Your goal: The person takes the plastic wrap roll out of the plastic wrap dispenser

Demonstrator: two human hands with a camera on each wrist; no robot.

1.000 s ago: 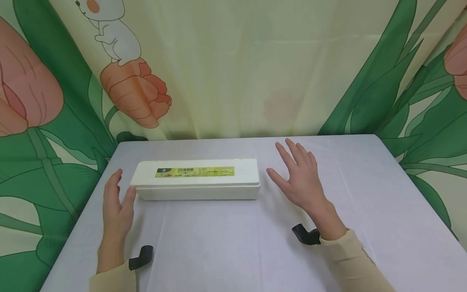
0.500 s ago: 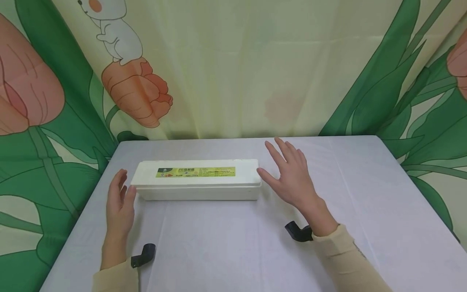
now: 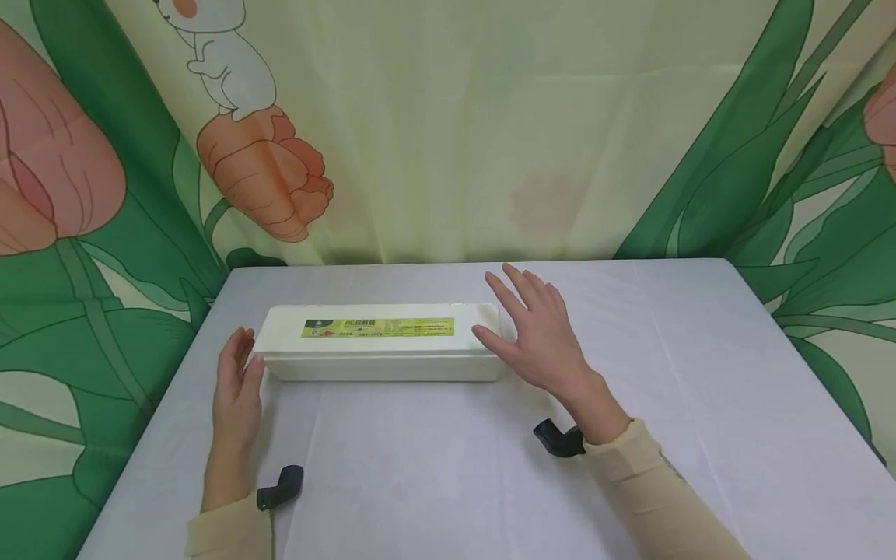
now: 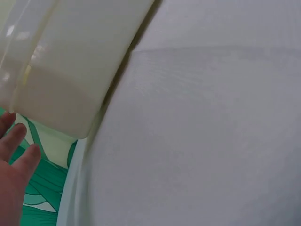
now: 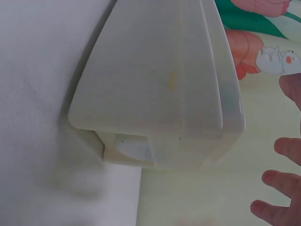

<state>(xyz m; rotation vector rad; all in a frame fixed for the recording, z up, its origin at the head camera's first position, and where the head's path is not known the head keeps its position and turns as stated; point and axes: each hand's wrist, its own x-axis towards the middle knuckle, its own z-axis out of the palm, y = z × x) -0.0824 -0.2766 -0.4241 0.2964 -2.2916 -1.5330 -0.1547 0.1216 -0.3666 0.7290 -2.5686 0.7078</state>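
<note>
Box (image 3: 378,367) flat on the tablecloth (image 3: 420,467), right hand (image 3: 542,346) now nearer its right end than a moment ago, left hand (image 3: 236,406) just beside its left end with contact unclear, both hands relaxed and gripping nothing, apparently putting both ends within easy reach.

The white box (image 3: 385,344) barred any low straight path between the left fingers (image 3: 230,359), close by its left end, and the right fingers (image 3: 505,295), near its right end with a visible gap. In front of the box, the tabletop (image 3: 399,467) gave a broad open way across; to the box's right lay another wide stretch. Behind it, a narrower strip ended at the curtain (image 3: 434,155), which closed that side.
</note>
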